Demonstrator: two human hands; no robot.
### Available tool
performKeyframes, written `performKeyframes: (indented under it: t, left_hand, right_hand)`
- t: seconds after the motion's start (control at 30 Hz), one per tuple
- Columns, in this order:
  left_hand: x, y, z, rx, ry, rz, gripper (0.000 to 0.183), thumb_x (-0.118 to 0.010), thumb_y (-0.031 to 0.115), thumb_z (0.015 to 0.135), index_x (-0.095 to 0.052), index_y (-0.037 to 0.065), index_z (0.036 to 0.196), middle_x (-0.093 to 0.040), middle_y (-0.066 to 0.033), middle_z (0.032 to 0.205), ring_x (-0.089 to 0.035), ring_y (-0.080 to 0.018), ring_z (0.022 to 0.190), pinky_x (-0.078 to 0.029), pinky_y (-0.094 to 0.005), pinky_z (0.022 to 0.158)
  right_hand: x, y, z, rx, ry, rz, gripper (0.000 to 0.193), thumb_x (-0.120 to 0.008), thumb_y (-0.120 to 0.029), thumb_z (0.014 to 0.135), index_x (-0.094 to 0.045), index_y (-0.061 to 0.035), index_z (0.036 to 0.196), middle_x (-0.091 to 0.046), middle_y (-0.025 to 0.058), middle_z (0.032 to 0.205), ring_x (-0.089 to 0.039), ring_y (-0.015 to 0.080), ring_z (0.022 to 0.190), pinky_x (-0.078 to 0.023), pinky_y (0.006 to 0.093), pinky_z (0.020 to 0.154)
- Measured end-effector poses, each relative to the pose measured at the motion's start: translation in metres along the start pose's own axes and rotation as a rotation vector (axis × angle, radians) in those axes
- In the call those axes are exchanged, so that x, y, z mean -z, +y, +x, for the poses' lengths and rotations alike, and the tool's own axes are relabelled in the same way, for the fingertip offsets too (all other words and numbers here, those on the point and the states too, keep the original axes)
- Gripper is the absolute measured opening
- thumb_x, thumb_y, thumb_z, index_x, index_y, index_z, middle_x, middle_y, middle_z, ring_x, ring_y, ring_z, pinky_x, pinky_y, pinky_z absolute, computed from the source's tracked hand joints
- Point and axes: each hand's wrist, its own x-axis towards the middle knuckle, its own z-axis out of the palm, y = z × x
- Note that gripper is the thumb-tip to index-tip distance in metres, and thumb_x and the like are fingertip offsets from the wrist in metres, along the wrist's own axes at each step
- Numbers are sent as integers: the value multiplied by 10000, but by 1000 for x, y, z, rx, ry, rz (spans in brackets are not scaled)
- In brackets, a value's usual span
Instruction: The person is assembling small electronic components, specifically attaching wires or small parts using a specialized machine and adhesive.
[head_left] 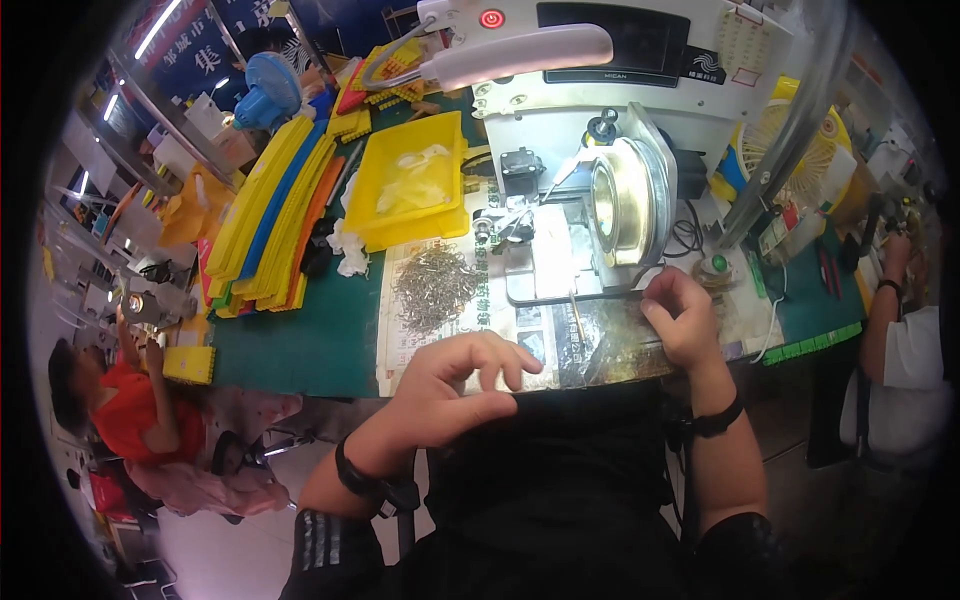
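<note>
My left hand (455, 388) hovers over the near edge of the table, its fingers bent and apart with nothing between them. Farther right, my right hand (682, 318) is curled beside the machine's front rail, thumb and forefinger close together. Whatever may be between those fingertips is too small to make out. Ahead stands a white benchtop machine (545, 110) with a dark screen and a large metal reel (622, 200) at its front. A bright light falls on its work plate (556, 250). Left of the plate, a pile of small metal pieces (435, 285) lies on printed paper.
A yellow bin (375, 235) holding pale plastic stands behind the pile. Long yellow, blue and orange strips (270, 215) are stacked at left. A lamp (525, 55) overhangs the machine; a metal post (770, 170) rises at right. Other people sit at both sides.
</note>
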Motion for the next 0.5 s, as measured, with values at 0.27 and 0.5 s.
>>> performKeyframes:
  t: [0.27,0.5]
  left_hand:
    - [32,-20,19,-151,126,56,103,-526,20,940,-603,8,873,-620,-133,1111,-611,-238,1085,-474,-382,953]
    - [133,-41,33,-256,-106,-19,319,-510,180,1035,-599,-61,1223,-611,-173,1310,-595,-209,1166,-478,-324,986]
  right_hand:
    - [-2,-2,-2,185,158,47,73,-665,-2,838,-619,-5,894,-619,39,816,-559,108,740,-464,259,699]
    - [30,-33,0,363,122,-211,96,-672,46,814,-643,-11,886,-628,81,849,-594,194,747,-475,286,710]
